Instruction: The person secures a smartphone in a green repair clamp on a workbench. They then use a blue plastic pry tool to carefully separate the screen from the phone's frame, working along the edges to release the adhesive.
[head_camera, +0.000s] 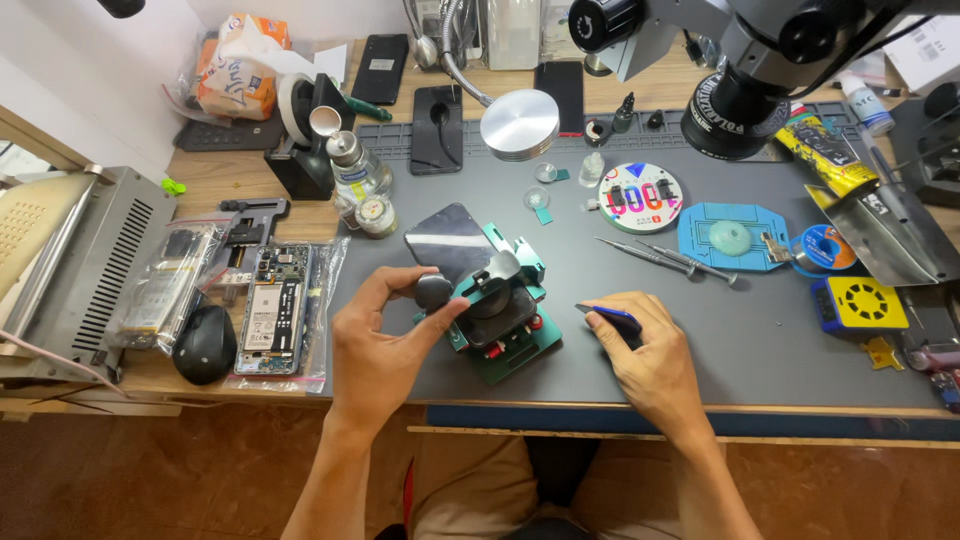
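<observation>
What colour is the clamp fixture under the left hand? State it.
Green, with a black knob; the clamp fixture shows best in the head view, the left hand on its knob.

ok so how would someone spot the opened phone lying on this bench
Start at the grey work mat and go off its left edge to the bare wood. There, right of the black mouse, the opened phone lies in a clear plastic bag. Unlike the dark closed phones at the back, its circuit boards and pale battery are exposed.
</observation>
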